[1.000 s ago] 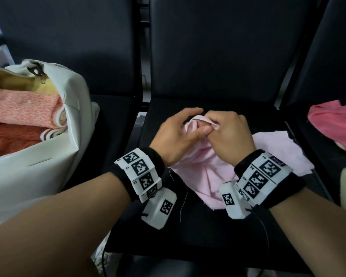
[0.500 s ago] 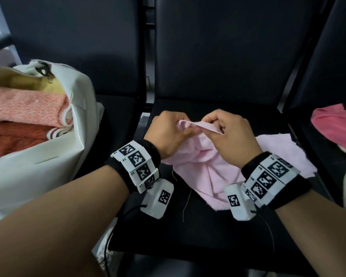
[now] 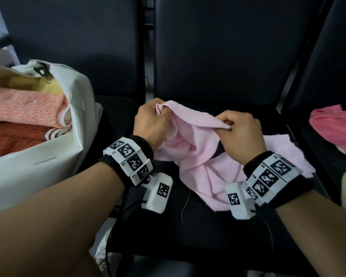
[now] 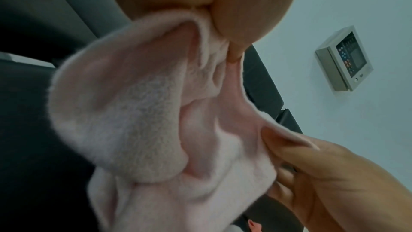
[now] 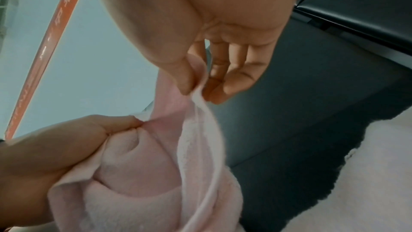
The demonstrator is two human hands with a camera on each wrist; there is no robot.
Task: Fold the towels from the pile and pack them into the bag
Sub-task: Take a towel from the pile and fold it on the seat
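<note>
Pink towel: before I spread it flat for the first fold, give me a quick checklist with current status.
1. Left hand grip on the pink towel: pinching one end of the raised edge. Ok.
2. Right hand grip: thumb and finger pinch the same edge further along. Ok.
3. Edge between the hands taut: it runs fairly straight. Ok.
4. Rest of the towel untangled: bunched and twisted below the hands on the seat. Not ok.
5. Bag open to receive: mouth open, folded towels inside. Ok.
6. Room left in the bag: cannot tell.
</note>
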